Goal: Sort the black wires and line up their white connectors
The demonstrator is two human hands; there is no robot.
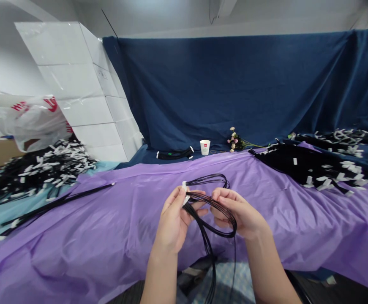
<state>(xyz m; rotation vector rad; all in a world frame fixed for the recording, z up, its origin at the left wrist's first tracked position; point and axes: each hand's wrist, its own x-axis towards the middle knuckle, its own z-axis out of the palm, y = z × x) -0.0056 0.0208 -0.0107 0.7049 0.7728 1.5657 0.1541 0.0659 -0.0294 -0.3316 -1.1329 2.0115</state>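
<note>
A bundle of thin black cables [205, 236] hangs in front of me, with loops at the top and long ends trailing toward my lap. My left hand [172, 219] pinches it at the white connectors [184, 194] between thumb and fingers. My right hand [239, 209] is closed at the right side of the loops, its thumb and index finger together by the cables. Whether a single strand sits in that pinch is hard to make out. One thin strand dangles below the right hand.
Purple cloth [107, 236] covers the table. A cable heap with white ends [53, 164] lies left, beside stacked white boxes [88, 114]. Another cable pile [301, 162] lies right. A paper cup [205, 147], flowers [234, 140] and a short cable bundle [175, 154] stand along the back.
</note>
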